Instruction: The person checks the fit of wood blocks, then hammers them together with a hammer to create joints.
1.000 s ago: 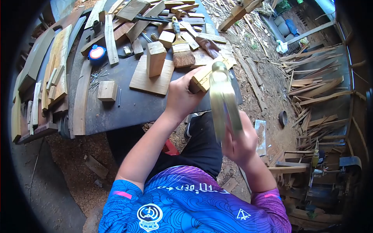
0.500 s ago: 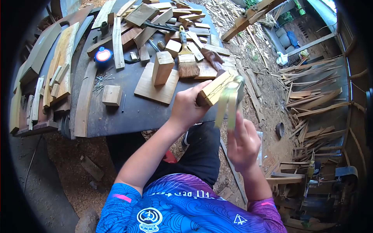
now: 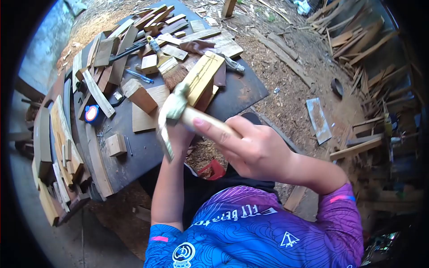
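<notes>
My right hand (image 3: 250,145) is closed round the handle of a claw hammer (image 3: 175,105), with one finger stretched along the handle. The hammer head overlaps the near end of a yellowish wooden block (image 3: 209,76) in this view, its claw pointing down toward me. Behind the hammer, my left hand (image 3: 181,136) grips that block from below; most of its fingers are hidden. A dark, cracked line runs along the block's top face. Beyond the block lie a wide paintbrush (image 3: 172,71) and a brown cloth (image 3: 196,46).
On the dark table (image 3: 243,91) stand an upright wood block (image 3: 139,95) on a square board (image 3: 142,118), a small cube (image 3: 116,145), loose nails (image 3: 103,131) and a blue tape measure (image 3: 91,113). Wood offcuts (image 3: 107,51) pile up at the back. Scrap planks (image 3: 357,40) lie to the right.
The hammer has swung left and is now across the near end of the block. The block now points away from me. My head view has turned right.
</notes>
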